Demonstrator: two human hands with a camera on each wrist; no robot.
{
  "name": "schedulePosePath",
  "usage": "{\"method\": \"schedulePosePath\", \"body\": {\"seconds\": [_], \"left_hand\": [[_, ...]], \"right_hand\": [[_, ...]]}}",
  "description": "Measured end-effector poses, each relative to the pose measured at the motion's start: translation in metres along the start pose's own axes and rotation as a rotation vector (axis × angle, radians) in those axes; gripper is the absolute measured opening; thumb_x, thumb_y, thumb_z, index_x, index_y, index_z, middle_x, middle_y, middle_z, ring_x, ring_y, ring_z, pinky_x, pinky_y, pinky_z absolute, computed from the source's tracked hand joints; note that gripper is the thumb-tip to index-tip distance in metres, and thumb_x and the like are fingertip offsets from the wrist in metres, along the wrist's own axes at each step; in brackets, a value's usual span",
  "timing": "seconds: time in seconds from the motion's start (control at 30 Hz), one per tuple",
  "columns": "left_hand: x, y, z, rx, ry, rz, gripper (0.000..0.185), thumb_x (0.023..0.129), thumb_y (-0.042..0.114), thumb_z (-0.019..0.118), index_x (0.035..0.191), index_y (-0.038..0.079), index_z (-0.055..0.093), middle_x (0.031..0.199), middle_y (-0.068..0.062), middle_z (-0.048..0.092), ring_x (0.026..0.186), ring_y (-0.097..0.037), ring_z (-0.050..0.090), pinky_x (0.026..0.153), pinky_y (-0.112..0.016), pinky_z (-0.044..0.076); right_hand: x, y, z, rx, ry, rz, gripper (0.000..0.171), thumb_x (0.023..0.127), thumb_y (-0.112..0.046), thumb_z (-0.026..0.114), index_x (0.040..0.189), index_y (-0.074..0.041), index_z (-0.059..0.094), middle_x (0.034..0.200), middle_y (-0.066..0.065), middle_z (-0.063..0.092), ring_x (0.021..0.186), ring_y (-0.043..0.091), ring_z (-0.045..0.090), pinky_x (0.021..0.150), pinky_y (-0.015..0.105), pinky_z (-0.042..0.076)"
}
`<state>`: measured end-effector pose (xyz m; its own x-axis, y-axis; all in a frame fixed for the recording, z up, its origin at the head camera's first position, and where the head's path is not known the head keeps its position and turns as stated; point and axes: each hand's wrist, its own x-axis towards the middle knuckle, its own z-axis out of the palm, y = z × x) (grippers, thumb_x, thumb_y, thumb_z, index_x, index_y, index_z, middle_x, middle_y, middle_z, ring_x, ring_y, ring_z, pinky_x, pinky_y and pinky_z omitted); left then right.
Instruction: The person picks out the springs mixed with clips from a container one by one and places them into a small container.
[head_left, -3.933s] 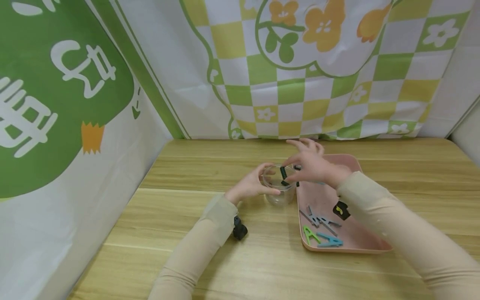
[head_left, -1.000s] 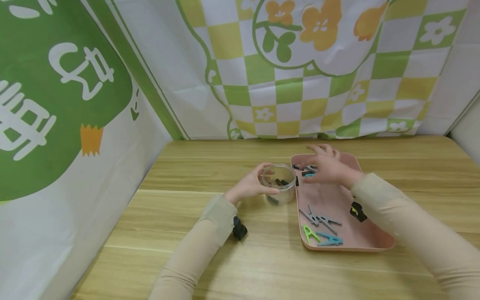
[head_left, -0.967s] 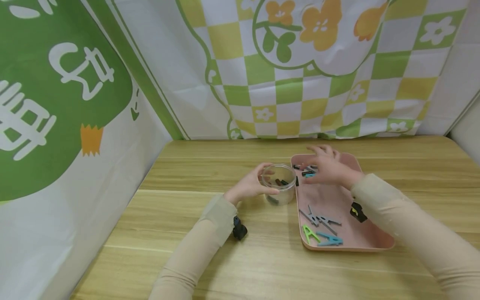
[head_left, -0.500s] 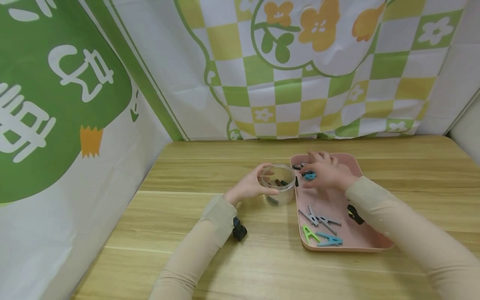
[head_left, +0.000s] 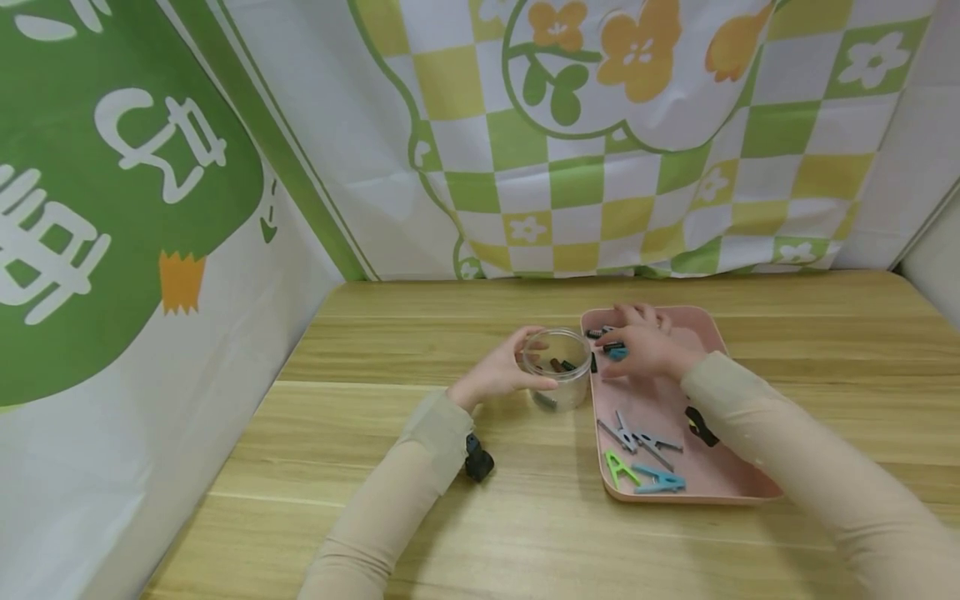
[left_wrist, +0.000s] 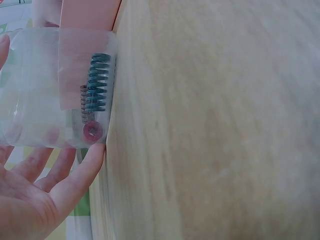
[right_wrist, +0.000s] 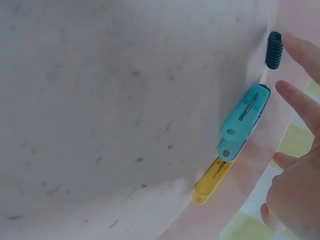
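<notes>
My left hand (head_left: 498,367) holds a clear round jar (head_left: 558,392) upright on the table, thumb and fingers around its side. Coil springs lie in the jar; the left wrist view shows a green spring (left_wrist: 97,82), a thinner brown spring (left_wrist: 84,102) and a red one (left_wrist: 93,131) seen end-on. My right hand (head_left: 645,346) is inside the far end of the pink tray (head_left: 600,417), fingers spread. In the right wrist view, one fingertip is right at a dark green spring (right_wrist: 274,51). Beside it lie a blue clothespin (right_wrist: 245,112) and a yellow clothespin (right_wrist: 210,185).
Grey clothespins (head_left: 637,437), a green clothespin (head_left: 621,468) and another blue clothespin (head_left: 660,479) lie at the tray's near end. A dark wrist-worn device (head_left: 478,458) shows beneath the left sleeve. A patterned curtain (head_left: 585,200) hangs behind the wooden table (head_left: 420,533).
Earlier my right hand held a dark spring over the jar; it has since let go and moved right into the tray, then reached lower there. My left hand has stayed on the jar.
</notes>
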<state>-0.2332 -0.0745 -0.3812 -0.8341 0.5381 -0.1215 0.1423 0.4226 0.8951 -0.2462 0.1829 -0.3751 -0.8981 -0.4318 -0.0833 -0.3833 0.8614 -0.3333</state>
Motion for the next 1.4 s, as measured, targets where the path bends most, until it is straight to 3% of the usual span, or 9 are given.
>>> {"method": "schedulePosePath", "body": {"seconds": [0.57,0.9,1.4], "left_hand": [[0.0,-0.002,0.0,0.0,-0.003,0.002,0.08,0.082,0.017,0.075,0.147,0.02,0.028,0.145,-0.01,0.042,0.122,-0.028,0.048,0.095,-0.043,0.044],[0.001,-0.002,0.0,-0.009,0.004,0.005,0.08,0.081,0.015,0.076,0.146,0.019,0.03,0.144,-0.01,0.043,0.121,-0.028,0.05,0.096,-0.043,0.044],[0.001,0.0,0.001,-0.002,0.01,0.006,0.081,0.08,0.014,0.076,0.146,0.018,0.029,0.144,-0.011,0.043,0.121,-0.027,0.05,0.099,-0.043,0.042]], "right_hand": [[0.01,0.002,0.006,-0.031,-0.007,0.026,0.044,0.077,-0.036,0.077,0.115,-0.014,0.069,0.152,0.032,0.009,0.136,0.053,0.001,0.101,0.071,0.001],[0.013,0.0,0.009,-0.05,-0.002,0.024,0.043,0.077,-0.038,0.077,0.113,-0.016,0.07,0.155,0.023,0.01,0.137,0.053,0.003,0.102,0.07,0.001],[0.011,0.0,0.01,-0.04,0.025,0.015,0.042,0.077,-0.038,0.077,0.112,-0.016,0.071,0.156,0.02,0.011,0.136,0.052,0.004,0.102,0.07,0.003]]}}
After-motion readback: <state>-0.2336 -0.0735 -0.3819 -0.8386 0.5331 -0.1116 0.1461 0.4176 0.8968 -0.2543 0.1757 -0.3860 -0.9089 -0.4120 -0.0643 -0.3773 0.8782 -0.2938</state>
